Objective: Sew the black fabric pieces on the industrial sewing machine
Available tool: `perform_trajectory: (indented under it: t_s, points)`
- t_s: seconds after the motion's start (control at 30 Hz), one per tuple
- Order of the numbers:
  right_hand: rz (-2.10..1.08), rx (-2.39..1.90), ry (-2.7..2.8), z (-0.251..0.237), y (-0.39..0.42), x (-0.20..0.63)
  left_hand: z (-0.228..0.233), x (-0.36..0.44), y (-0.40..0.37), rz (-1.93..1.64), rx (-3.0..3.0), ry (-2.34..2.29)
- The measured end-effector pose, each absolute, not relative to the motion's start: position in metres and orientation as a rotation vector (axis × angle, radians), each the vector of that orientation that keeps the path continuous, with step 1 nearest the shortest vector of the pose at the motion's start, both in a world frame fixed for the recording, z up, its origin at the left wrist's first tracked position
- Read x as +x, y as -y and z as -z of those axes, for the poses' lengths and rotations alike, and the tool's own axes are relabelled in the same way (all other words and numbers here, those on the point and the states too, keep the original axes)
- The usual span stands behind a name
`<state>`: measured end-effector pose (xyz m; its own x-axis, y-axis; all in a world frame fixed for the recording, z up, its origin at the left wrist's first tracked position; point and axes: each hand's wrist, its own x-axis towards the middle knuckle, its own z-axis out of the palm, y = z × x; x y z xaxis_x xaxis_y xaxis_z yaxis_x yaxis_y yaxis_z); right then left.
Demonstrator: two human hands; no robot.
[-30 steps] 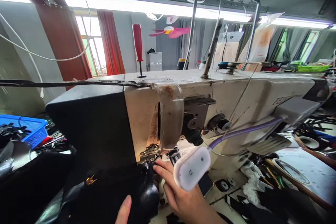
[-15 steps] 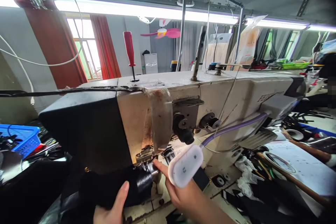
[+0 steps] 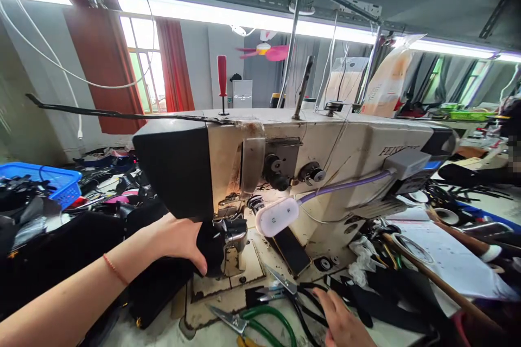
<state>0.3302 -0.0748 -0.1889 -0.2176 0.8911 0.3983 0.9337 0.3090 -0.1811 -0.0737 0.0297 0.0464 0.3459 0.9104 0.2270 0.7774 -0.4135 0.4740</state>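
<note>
Left hand (image 3: 179, 238) on black material (image 3: 212, 245), fingers mostly hidden | right hand (image 3: 342, 319), cut off nearside, at black-handled scissors (image 3: 291, 289) | I can't tell if either's fingers clamp

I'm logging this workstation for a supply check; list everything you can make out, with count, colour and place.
Sewing machine: one, cream and black, centre
Lamp: one, white on a purple neck, before the machine
Screwdriver: one, red-handled, upright atop the machine
Black-handled scissors: at least one, front, right of centre
Green-handled scissors: one, front centre
Black material: uncountable, black, centre to left
Basket: one, blue, far left
Curtains: two red at back left, others grey
Fan: one, pink, background
Bracelet: one, reddish, left wrist
Left hand: one, bare, on the black material
Right hand: one, bare, by the black-handled scissors
</note>
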Motion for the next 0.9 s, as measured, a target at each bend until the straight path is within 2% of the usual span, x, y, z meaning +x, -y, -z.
perform_trajectory:
  t_s: [0.07,0.1,0.3,0.47,0.6,0.73,0.9]
  points:
    - [0.056,-1.67,2.017,0.174,0.072,0.328,-0.026,-0.075,-0.011,-0.397,2.463,-1.58]
    - [-0.002,-1.677,1.956,0.165,0.071,0.325,-0.014,-0.076,0.0,-0.39,2.471,-1.65]
    - [-0.439,-1.334,1.98,0.139,0.096,0.25,0.035,-0.071,0.068,-0.881,2.438,-2.079]
    - [-0.359,-1.197,2.114,0.14,0.102,0.18,0.036,-0.064,0.119,-1.128,2.321,-2.356]
    - [-0.242,-0.976,2.245,0.114,0.094,0.163,0.038,-0.059,0.143,-1.143,2.259,-2.426]
    - [-0.389,-0.929,2.36,0.087,0.094,0.16,0.044,-0.059,0.148,-1.101,2.237,-2.378]
    - [-0.546,-1.007,2.371,0.085,0.102,0.16,0.044,-0.059,0.147,-1.045,2.158,-2.348]
